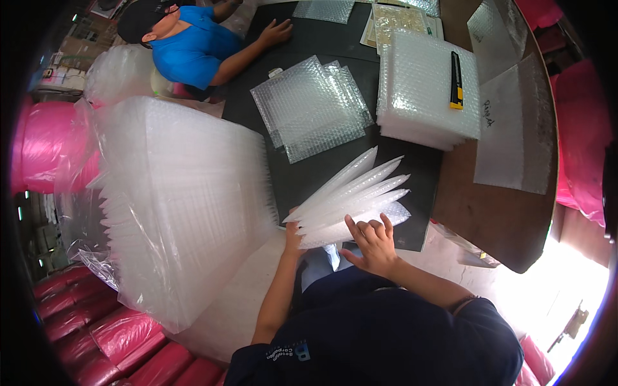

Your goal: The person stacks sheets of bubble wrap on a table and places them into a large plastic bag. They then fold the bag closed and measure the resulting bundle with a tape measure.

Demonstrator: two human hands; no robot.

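Note:
A bundle of white bubble-wrap pouches is fanned out in front of me, over the near edge of the dark table. My left hand grips the bundle at its left end, where the pouches come together; its fingers are partly hidden behind them. Spread fingers on my right hand sit at the near right side of the fan, beside the lowest pouch. Whether they touch it I cannot tell. Beyond the fan, several clear bubble-wrap sheets lie loosely overlapped on the table.
A tall stack of bubble-wrap pouches carries a black and yellow utility knife. At left stands a big pile of white pouches in clear plastic. A co-worker in blue rests a hand on the black tabletop. Pink wrapped rolls lie lower left.

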